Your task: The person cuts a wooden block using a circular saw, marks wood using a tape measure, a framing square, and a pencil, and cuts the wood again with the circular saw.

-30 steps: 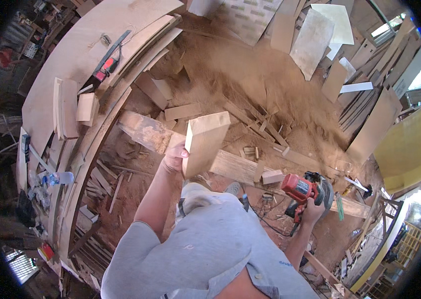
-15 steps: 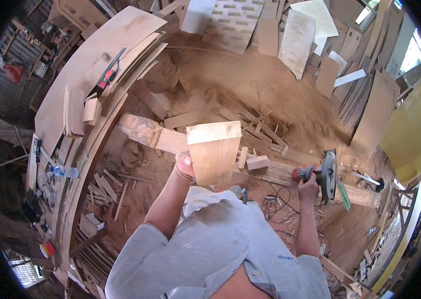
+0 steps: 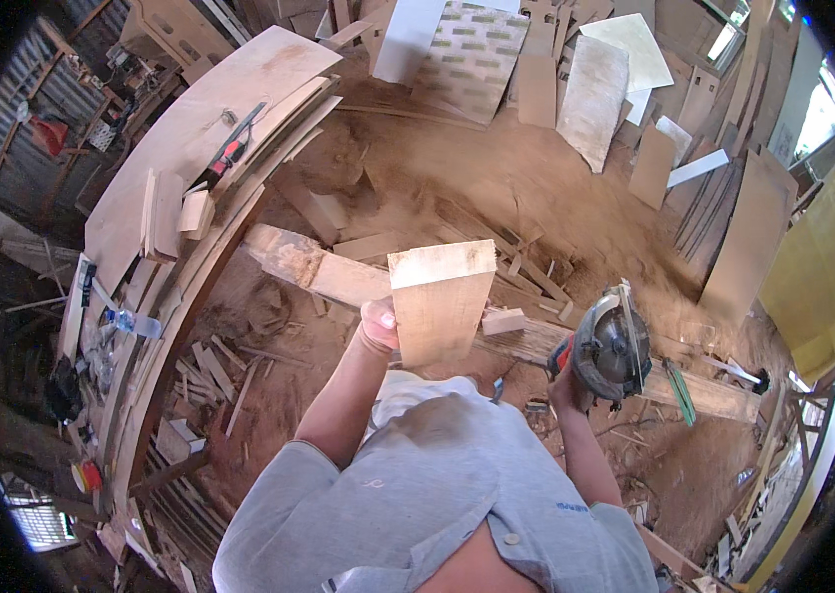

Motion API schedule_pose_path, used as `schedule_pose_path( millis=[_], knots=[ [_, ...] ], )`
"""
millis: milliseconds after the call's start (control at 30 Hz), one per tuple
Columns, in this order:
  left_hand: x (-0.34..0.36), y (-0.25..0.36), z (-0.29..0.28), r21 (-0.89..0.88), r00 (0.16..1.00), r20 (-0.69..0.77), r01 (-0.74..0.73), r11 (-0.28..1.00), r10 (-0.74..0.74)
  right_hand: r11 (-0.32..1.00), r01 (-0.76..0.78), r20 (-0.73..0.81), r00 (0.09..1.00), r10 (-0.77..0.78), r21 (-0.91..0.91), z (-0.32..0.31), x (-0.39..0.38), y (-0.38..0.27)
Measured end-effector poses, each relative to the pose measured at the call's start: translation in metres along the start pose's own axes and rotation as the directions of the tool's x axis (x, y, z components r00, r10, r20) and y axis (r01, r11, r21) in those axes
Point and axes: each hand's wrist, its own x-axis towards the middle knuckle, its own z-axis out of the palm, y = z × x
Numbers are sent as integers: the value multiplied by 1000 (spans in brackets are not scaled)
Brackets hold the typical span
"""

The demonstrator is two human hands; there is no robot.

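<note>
My left hand [image 3: 378,322] grips a thick, pale wooden block [image 3: 442,311] by its left side. The block is held upright over my front, its lighter end face turned up and away. To the right, my right hand [image 3: 568,390] is closed round the handle of a red and black circular saw [image 3: 612,346], whose round dark guard faces up. The saw is held apart from the block, over a long rough plank [image 3: 353,280] lying on the ground. Fingers behind the block and the saw are partly hidden.
A stack of curved-looking boards [image 3: 166,203] on the left bears a red-handled tool [image 3: 230,150] and a plastic bottle [image 3: 136,323]. A small offcut [image 3: 504,322] rests on the plank. Sawdust and scraps cover the ground; sheets [image 3: 590,104] stand at the back.
The saw has moved left, closer to the block, and turned so its round guard faces up. The block stays in my left hand, a little further right in view.
</note>
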Motion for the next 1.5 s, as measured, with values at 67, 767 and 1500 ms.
schedule_pose_path(
  millis=[67,767,1500],
  knots=[
    [-4,0,0,24,1000,3,-11,1000,11,999,49,7,999,-49,8,-14,0,-7],
    [-31,31,-77,782,841,-403,113,613,360,976,-184,332,919,214,-119,-43,12,-42],
    [-100,79,-350,436,387,-526,887,-150,757,677,-423,542,839,43,602,-146,220,-246]
  ],
)
